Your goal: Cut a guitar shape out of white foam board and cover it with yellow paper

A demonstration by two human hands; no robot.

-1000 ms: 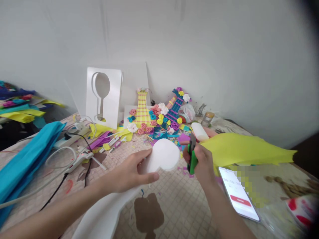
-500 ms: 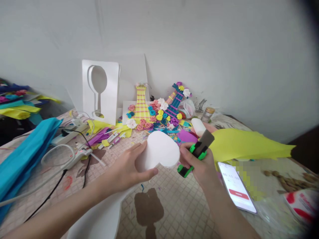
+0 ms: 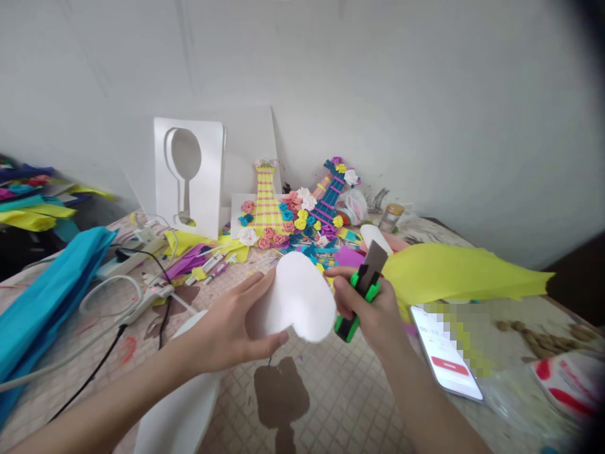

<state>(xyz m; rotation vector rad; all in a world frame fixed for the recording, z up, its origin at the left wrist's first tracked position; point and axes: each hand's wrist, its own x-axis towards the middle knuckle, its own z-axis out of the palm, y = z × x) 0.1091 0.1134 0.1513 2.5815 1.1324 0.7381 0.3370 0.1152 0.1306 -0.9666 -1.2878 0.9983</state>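
Observation:
My left hand [image 3: 236, 328] grips a white rounded foam board piece [image 3: 302, 296] by its left edge, thumb in front and fingers behind. The piece has a small notch in its lower edge and is held above the table. A green and black utility knife [image 3: 360, 291] with a wide grey blade is in my right hand [image 3: 373, 309], close to the piece's right edge. Its blade points up and away from the piece. Below my left forearm lies a larger white curved board [image 3: 186, 410], partly hidden by that arm.
A white board with a spoon-shaped cutout [image 3: 212, 176] leans on the wall. Beside it stand yellow [image 3: 266, 202] and blue [image 3: 328, 205] paper-flower decorations. Right are yellow paper [image 3: 463, 271] and a phone [image 3: 447, 353]; left, a power strip [image 3: 146, 302] with cords and blue paper [image 3: 51, 290].
The white piece has tilted and turned slightly, its notched edge now lower. My right hand has shifted a little left, with the knife turned more upright.

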